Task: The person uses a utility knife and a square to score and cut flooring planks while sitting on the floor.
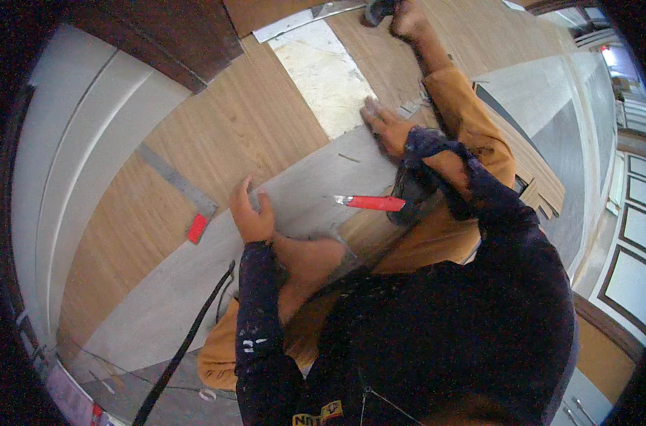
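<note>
My left hand [252, 215] rests at the border of wood-look planks [223, 128] and a bare grey strip of floor [302, 170]. Its thumb stands apart from the fingers and nothing is in it. Further right and farther off, my right hand [388, 128] lies with fingers stretched out beside a whitish bare patch [319, 74] among the planks. Between the hands is a red utility knife [373, 203], blade pointing left, its right end against a dark object I cannot make out. Left of my left hand, a square with a grey metal blade and red end [196, 227] lies on the planks.
A black cable [188, 341] runs up from the lower edge at left. My bare feet and orange-trousered legs [472, 121] flank the work area. Loose planks [532, 160] lie to the right. A dark brown door frame [152, 35] stands at the upper left.
</note>
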### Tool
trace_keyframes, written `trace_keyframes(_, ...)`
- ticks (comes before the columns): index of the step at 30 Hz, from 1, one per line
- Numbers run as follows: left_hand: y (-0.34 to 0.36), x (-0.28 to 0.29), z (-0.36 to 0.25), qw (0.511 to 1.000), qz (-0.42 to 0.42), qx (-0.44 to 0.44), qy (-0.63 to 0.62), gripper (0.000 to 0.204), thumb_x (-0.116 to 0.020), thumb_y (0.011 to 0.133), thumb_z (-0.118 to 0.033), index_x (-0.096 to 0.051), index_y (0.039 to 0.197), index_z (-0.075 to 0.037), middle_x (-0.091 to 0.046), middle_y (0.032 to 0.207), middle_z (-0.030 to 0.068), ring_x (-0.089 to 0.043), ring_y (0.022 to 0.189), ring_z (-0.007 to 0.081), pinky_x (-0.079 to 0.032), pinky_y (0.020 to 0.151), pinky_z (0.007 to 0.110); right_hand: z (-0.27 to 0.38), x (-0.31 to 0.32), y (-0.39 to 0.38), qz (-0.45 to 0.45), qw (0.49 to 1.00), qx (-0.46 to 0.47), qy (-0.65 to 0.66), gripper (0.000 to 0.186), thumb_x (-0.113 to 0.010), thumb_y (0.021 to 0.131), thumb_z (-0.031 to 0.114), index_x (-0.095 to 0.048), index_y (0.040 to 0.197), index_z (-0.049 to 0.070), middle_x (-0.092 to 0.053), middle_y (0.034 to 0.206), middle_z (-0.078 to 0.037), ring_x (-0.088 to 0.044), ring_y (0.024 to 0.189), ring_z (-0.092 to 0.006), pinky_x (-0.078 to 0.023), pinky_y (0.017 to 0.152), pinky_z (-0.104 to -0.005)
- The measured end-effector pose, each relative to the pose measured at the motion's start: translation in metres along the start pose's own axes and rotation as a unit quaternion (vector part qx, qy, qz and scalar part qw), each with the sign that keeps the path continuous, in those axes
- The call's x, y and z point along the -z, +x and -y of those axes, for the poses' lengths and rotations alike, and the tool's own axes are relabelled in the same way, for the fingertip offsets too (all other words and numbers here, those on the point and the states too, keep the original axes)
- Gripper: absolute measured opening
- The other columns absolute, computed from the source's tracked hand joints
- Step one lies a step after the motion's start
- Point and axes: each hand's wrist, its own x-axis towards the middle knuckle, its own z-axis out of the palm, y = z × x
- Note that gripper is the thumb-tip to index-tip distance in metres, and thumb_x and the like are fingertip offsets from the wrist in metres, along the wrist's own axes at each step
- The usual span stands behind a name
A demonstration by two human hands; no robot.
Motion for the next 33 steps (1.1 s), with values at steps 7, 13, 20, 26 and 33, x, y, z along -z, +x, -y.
trace_keyframes(7, 0.003, 0.003, -0.011, 0.999, 0.009, 0.034, -0.002, 0.043, -0.064, 0.090, -0.021, -0.062, 0.129, -0.003, -0.065, 0.127, 0.0204, -0.059, 0.121, 0.0385, -0.044, 0.106, 0.046, 0.023, 0.041, 0.009, 0.304, 0.921, -0.220, 0.105, 0.042, -0.061, 0.077, 0.006, -0.057, 0.117, -0.005, -0.055, 0.130, -0.023, -0.058, 0.118, -0.0426, -0.048, 0.103, -0.0486)
trace_keyframes(13, 0.000, 0.006, -0.004, 1.000, -0.007, 0.028, 0.002, 0.044, -0.063, 0.092, -0.023, -0.062, 0.130, -0.003, -0.063, 0.131, 0.0203, -0.056, 0.125, 0.0398, -0.041, 0.109, 0.047, 0.018, 0.022, 0.008, 0.246, 0.962, -0.119, -0.011, 0.034, -0.059, 0.086, 0.019, -0.065, 0.114, 0.001, -0.060, 0.127, -0.022, -0.055, 0.125, -0.0401, -0.049, 0.103, -0.0483)
trace_keyframes(20, 0.000, 0.004, 0.000, 1.000, -0.003, 0.014, 0.025, 0.045, -0.063, 0.093, -0.026, -0.061, 0.131, -0.003, -0.063, 0.131, 0.0214, -0.056, 0.124, 0.0406, -0.040, 0.110, 0.048, 0.018, -0.019, -0.013, -0.002, 0.989, -0.106, -0.099, 0.050, -0.063, 0.076, 0.011, -0.058, 0.124, 0.001, -0.057, 0.127, -0.019, -0.053, 0.120, -0.0379, -0.044, 0.103, -0.0511)
trace_keyframes(26, -0.001, 0.002, 0.000, 1.000, -0.009, 0.014, 0.018, 0.043, -0.063, 0.093, -0.025, -0.061, 0.129, -0.002, -0.064, 0.127, 0.0209, -0.058, 0.119, 0.0400, -0.042, 0.106, 0.047, 0.011, 0.005, 0.018, 0.102, 0.990, -0.069, 0.065, 0.045, -0.060, 0.077, 0.010, -0.060, 0.122, 0.001, -0.058, 0.128, -0.020, -0.056, 0.115, -0.0402, -0.049, 0.098, -0.0460)
trace_keyframes(33, -0.002, 0.000, 0.007, 1.000, -0.028, 0.000, 0.011, 0.040, -0.063, 0.092, -0.020, -0.062, 0.127, -0.001, -0.066, 0.125, 0.0210, -0.060, 0.118, 0.0394, -0.044, 0.105, 0.046, -0.002, -0.010, 0.036, -0.080, 0.963, -0.069, 0.246, 0.051, -0.058, 0.076, 0.008, -0.056, 0.127, 0.000, -0.056, 0.128, -0.026, -0.054, 0.118, -0.0469, -0.044, 0.105, -0.0519)
